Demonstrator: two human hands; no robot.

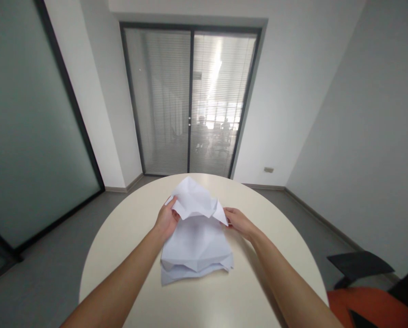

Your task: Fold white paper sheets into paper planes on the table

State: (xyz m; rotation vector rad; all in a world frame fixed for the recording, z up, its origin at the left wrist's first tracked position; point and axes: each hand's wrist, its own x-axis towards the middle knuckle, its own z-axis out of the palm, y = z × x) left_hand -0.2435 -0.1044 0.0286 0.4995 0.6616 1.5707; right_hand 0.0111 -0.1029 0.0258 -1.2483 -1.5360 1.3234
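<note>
Well to the left of the left hand's fingers, a frosted glass panel [33, 118] is seen. By the left hand [167, 222], the left edge of a creased white upper sheet [192, 198] is gripped, the thumb being laid over the paper and the other fingers partly hidden. The middle of this sheet is spread between both sets of fingertips, its peak pointed away beyond them. Below and between the fingers, white lower sheets [195, 246] are laid on a round table [132, 221]; whether they are joined to the upper one cannot be told. The right corner is pinched by the right hand [238, 222]. Well right of those fingers, an orange chair [368, 303] is partly shown.
</note>
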